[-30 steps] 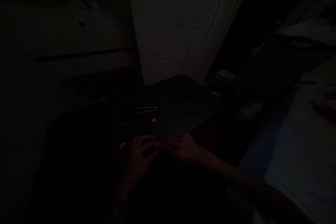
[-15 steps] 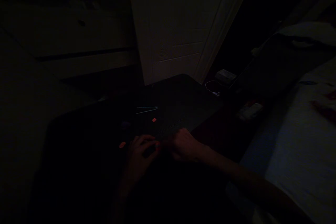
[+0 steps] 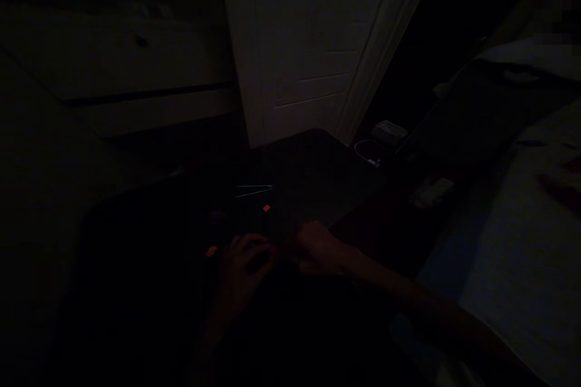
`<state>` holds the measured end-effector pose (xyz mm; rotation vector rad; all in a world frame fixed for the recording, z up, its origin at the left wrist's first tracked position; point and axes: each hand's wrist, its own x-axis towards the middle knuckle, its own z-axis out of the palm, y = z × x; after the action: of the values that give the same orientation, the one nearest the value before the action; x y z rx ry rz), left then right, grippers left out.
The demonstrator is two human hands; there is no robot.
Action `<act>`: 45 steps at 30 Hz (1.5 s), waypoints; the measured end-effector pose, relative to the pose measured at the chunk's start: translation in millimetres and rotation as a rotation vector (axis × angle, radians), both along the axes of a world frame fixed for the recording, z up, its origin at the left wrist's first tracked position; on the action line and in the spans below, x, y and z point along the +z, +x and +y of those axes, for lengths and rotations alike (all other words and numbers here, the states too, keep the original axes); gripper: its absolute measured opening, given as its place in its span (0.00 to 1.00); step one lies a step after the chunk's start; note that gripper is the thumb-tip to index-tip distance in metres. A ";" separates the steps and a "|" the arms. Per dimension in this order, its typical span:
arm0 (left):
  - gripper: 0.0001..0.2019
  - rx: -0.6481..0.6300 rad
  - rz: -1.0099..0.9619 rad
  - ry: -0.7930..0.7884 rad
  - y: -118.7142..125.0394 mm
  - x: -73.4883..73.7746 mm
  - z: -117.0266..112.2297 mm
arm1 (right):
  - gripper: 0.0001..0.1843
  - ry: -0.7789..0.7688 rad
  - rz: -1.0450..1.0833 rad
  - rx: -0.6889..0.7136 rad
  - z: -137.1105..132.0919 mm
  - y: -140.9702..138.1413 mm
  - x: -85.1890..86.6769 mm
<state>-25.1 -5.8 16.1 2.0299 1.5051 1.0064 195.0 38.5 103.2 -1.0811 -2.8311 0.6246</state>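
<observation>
The view is very dark. Over the dark table (image 3: 318, 163), my left hand (image 3: 242, 260) is closed in a pinch, thumb and fingertips meeting at a small reddish spot too dim to name. Close by on the right, my right hand (image 3: 315, 248) is curled with its knuckles up; its fingertips and anything in them are hidden in shadow. A small orange piece (image 3: 211, 251) lies left of my left hand. Beyond the hands is another small orange piece (image 3: 266, 208). Farther back lies a thin V-shaped metal tool (image 3: 254, 191), resembling tweezers.
A dim purplish object (image 3: 218, 216) rests on the table's left part. Behind stand a pale door (image 3: 308, 42) and a drawer unit (image 3: 181, 60). At right are a white cable (image 3: 363, 145), a small box (image 3: 389, 130) and a bed with light bedding (image 3: 512, 242).
My right hand has shifted very slightly left, closer to my left hand. My left hand stays in its pinch, and the pieces on the table lie where they were. The picture is a little darker around the hands.
</observation>
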 end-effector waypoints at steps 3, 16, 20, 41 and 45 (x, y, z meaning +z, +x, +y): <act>0.06 0.003 0.011 -0.009 1.0 3.4 -0.7 | 0.11 0.024 0.036 -0.026 -0.3 1.7 -1.2; 0.06 -0.001 -0.018 0.003 1.6 1.1 0.1 | 0.09 -0.004 -0.009 -0.035 -0.1 0.3 -7.2; 0.06 -0.001 -0.012 -0.016 0.9 1.5 -0.3 | 0.10 -0.001 0.082 0.019 0.0 6.7 -13.7; 0.06 -0.001 0.015 -0.042 1.0 4.4 0.3 | 0.10 0.020 0.203 0.017 -0.9 22.0 -38.8; 0.06 -0.001 0.003 -0.038 1.4 4.9 -0.1 | 0.10 0.002 0.192 0.025 -0.5 21.1 -36.5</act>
<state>-23.8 -5.9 21.0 2.0067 1.5129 0.9669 216.1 38.0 66.7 -0.9322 -2.6838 0.6867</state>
